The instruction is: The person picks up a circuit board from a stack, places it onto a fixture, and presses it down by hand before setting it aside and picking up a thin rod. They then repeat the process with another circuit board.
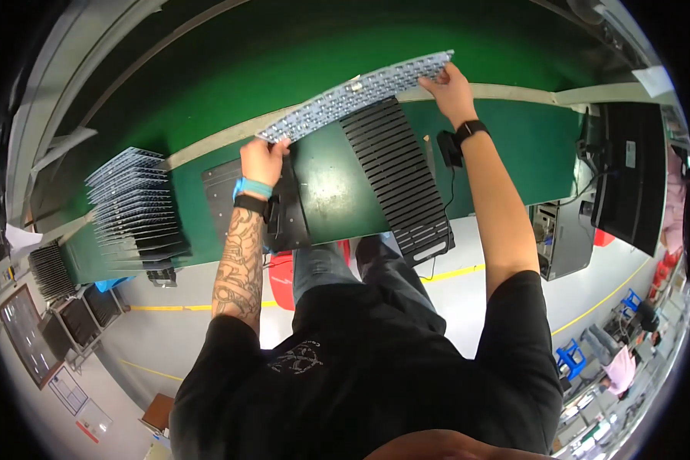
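Between my two hands spans a long, thin keyboard plate (360, 90), silvery blue with rows of small openings or studs, raised above the bench and tilted up to the right. My left hand (264, 159) is closed on its lower left corner, thumb along the near edge. At the upper right end my right hand (449, 90) pinches the other end. Below the plate lies a black slotted rack (397, 172) with many parallel bars, its handle end past the bench's near edge. A flat dark board (221, 192) lies under my left forearm, partly hidden by it.
Several similar plates stand in a rack (134, 211) on the left of the green bench (326, 180). A pale rail (218, 138) runs along the bench. At right are a monitor (629, 172) and a metal case (567, 238). A red stool (282, 280) is beneath.
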Tool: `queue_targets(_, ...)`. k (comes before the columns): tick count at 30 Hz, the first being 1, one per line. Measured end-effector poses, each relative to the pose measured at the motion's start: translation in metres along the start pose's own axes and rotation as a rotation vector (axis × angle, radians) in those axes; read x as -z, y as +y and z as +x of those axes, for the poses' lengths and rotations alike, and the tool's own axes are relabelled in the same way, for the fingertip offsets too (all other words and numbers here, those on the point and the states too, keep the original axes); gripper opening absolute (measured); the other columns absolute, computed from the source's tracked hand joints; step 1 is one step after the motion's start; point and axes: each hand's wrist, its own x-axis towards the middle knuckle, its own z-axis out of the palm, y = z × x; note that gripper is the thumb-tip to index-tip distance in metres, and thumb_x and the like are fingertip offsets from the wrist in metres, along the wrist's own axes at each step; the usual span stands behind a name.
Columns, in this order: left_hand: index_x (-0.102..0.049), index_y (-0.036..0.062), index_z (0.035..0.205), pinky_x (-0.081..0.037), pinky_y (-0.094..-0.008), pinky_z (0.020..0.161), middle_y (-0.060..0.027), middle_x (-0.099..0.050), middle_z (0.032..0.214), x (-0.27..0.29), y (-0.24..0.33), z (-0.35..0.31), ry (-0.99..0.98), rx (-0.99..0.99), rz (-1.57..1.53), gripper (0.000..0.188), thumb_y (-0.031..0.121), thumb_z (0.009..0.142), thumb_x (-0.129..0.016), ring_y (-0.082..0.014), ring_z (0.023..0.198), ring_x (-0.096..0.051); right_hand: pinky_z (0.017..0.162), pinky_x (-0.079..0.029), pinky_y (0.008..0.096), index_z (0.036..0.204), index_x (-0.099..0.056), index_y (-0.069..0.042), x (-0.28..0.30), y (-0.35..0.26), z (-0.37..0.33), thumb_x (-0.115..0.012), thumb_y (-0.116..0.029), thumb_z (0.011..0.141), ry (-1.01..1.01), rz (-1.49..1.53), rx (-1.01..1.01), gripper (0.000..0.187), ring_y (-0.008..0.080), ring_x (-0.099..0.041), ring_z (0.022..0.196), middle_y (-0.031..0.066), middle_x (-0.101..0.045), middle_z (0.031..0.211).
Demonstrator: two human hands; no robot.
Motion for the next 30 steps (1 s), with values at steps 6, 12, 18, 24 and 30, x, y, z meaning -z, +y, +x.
queue_targets(6,-0.074,-0.0015,0.096,-0.056,-0.0323,0.065,-0.0113,-0.075,0.076,-0.019,-0.029,0.034,0.03,0.093,-0.136,0.02,0.018,0.09,-0.074,-0.0194,0.071,-0.075,0.068,-0.046,0.0352,0.082,-0.045,-0.004,-0.032,-0.008,0.035,-0.086,-0.03,0.081,-0.081,0.045,-0.089,0.049,0.0183,-0.047,0.071,0.0039,-0.051,0.076)
queue_targets(12,-0.072,-0.0017,0.1,-0.057,-0.0314,0.066,-0.0121,-0.076,0.08,-0.033,-0.049,0.038,0.025,0.101,-0.182,0.019,0.012,0.088,-0.077,-0.0188,0.072,-0.075,0.069,-0.047,0.0345,0.083,-0.047,-0.004,-0.039,-0.006,0.037,-0.086,-0.03,0.082,-0.094,0.088,-0.033,0.047,0.0171,-0.048,0.075,0.0024,-0.054,0.078)
queue_targets(18,-0.071,-0.0023,0.102,-0.057,-0.0314,0.066,-0.0129,-0.076,0.082,-0.031,-0.038,0.041,-0.015,0.151,-0.18,0.021,0.011,0.087,-0.078,-0.0183,0.071,-0.075,0.069,-0.047,0.0343,0.087,-0.054,-0.004,-0.039,-0.002,0.04,-0.085,-0.029,0.083,-0.092,0.07,-0.03,0.04,0.0164,-0.05,0.076,0.0016,-0.055,0.078)
queue_targets(24,-0.069,-0.0048,0.105,-0.057,-0.031,0.064,-0.0137,-0.076,0.085,-0.028,-0.042,0.049,-0.077,0.202,-0.275,0.021,0.005,0.087,-0.076,-0.0185,0.07,-0.075,0.071,-0.053,0.0361,0.108,-0.068,-0.005,-0.04,-0.005,0.043,-0.084,-0.03,0.083,-0.13,-0.061,-0.071,0.039,0.0222,-0.066,0.078,0.007,-0.073,0.09)
queue_targets(30,-0.067,-0.0073,0.104,-0.058,-0.0303,0.062,-0.014,-0.076,0.089,-0.024,-0.038,0.059,-0.164,0.23,-0.416,0.02,0.002,0.087,-0.074,-0.0178,0.069,-0.074,0.066,-0.051,0.035,0.107,-0.068,-0.005,-0.041,0.004,0.044,-0.084,-0.032,0.083,-0.118,-0.035,-0.029,0.038,0.0197,-0.061,0.071,0.0047,-0.068,0.084)
